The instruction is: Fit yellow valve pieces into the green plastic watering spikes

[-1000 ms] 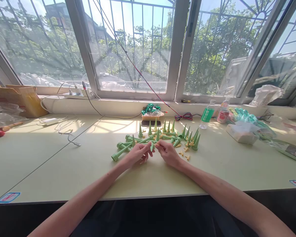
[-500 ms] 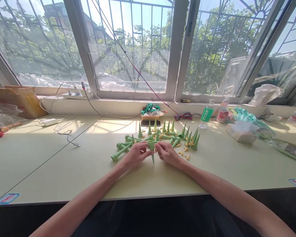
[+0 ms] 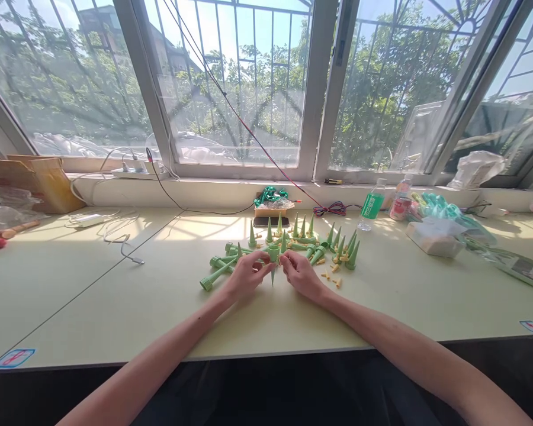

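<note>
My left hand point(image 3: 251, 272) is closed around a green plastic watering spike point(image 3: 273, 253), its open cup facing up and its point hanging down over the table. Beside the cup, my right hand point(image 3: 298, 273) has its fingers pinched together. Whatever sits in that pinch is too small and hidden to name. Behind both hands several more green spikes point(image 3: 353, 255) stand on their cups, while others, like the spike at the left point(image 3: 215, 277), lie on their sides. Small yellow valve pieces point(image 3: 337, 283) are scattered among them and to the right of my right hand.
A phone point(image 3: 270, 222) lies before a small box point(image 3: 273, 210) of green items at the back. Rightward are a bottle point(image 3: 372, 204), a can point(image 3: 400, 208) and a tissue pack point(image 3: 435, 236). A white cable point(image 3: 124, 251) and a cardboard box point(image 3: 35, 180) are at left.
The held spike has shifted slightly up and left and its cup is more upright. My hands stay close together at it. A plastic bag at the far right edge has moved.
</note>
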### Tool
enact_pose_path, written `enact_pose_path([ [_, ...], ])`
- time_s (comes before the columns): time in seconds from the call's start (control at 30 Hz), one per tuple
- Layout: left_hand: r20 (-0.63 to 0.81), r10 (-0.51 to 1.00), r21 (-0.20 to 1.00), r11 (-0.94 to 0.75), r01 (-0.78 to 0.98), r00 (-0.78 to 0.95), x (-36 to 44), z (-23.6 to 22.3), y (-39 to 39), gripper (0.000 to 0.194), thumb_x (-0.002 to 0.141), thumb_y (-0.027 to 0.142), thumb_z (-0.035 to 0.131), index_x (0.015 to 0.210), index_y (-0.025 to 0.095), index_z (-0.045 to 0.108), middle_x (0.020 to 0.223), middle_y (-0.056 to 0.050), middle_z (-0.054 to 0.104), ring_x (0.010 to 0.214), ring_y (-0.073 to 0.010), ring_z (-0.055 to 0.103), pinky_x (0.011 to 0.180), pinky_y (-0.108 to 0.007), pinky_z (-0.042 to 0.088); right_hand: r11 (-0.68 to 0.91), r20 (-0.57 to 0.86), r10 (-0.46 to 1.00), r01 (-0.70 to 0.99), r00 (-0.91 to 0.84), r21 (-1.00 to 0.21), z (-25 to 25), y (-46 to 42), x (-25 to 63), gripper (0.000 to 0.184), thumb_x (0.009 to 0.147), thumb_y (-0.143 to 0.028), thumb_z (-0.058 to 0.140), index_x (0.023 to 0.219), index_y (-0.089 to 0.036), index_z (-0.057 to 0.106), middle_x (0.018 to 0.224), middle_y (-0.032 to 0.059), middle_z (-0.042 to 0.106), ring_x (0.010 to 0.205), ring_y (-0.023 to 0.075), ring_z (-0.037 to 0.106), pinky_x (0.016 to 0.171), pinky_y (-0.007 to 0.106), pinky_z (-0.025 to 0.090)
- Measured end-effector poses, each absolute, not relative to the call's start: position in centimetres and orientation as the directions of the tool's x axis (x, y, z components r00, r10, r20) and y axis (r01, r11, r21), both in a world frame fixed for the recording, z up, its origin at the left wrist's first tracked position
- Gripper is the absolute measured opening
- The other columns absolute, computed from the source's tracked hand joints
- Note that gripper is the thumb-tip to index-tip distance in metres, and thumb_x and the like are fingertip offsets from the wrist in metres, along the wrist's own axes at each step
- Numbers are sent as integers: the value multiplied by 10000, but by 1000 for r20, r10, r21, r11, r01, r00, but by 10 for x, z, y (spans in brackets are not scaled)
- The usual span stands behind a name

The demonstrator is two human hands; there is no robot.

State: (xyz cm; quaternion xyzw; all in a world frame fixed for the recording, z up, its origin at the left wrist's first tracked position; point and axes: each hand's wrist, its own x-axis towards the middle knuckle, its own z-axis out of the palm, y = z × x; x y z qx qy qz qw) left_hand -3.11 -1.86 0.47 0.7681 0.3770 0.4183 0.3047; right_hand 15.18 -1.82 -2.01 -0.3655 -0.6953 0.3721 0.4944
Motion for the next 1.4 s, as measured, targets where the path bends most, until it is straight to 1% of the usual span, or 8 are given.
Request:
enact_pose_path([
  [0.13,281,892,896,-376,235,354,-32,5,-16,496,913,568,515,730,118,612,545,12,521,399,-68,453,398,-185,347,526,491,849,238,-194,-816,-15,-21,155,326,977,-460,443,771,-208,456,569,-53,390,490,100,343,478,237,267],
  [0.23,109,902,975,-178,130,418,-34,6,-15,676,919,671,392,688,92,656,607,-49,581,425,-91,490,392,-205,356,581,537,814,282,-223,-763,-12,-24,155,310,981,-434,439,788,-198,496,587,-54,373,509,96,316,496,237,260],
  [0.37,-71,874,996,35,83,481,-35,6,-15,743,895,722,365,721,81,698,664,-82,616,461,-96,483,390,-201,344,629,551,775,296,-308,-719,-12,-25,155,313,985,-400,432,774,-188,522,602,-49,369,535,96,305,514,233,269],
  [0.67,-137,794,988,156,19,592,-36,13,-21,728,844,750,445,790,77,717,752,-95,624,503,-88,473,396,-200,351,568,494,811,219,-312,-793,-16,-23,158,336,969,-408,457,713,-193,481,552,-53,378,496,94,324,492,233,281],
  [0.83,-64,787,995,94,-17,614,-37,13,-23,626,871,684,494,857,89,687,827,-105,640,512,-85,492,388,-191,361,552,480,818,202,-316,-809,-15,-24,158,334,968,-416,449,719,-196,486,513,-60,365,477,99,337,478,235,274],
  [1.07,107,794,978,-192,80,599,-42,12,-24,450,876,563,592,812,117,599,551,3,534,452,-92,477,428,-205,371,563,481,811,221,-334,-796,-15,-24,159,328,973,-403,434,721,-199,488,486,-67,354,466,104,334,481,239,277],
  [1.23,213,773,916,-372,154,598,-41,12,-26,384,910,480,578,1041,125,642,543,34,499,460,-87,452,439,-194,354,576,482,804,256,-349,-776,-13,-24,160,349,975,-415,415,695,-208,443,491,-63,355,478,109,333,489,243,276],
  [1.4,331,762,820,-525,229,557,-38,11,-28,319,895,428,606,1035,147,664,875,-46,587,570,-81,508,479,-191,434,595,498,797,296,-343,-748,-12,-24,160,374,968,-414,412,653,-214,380,514,-51,367,505,112,337,495,244,279],
])
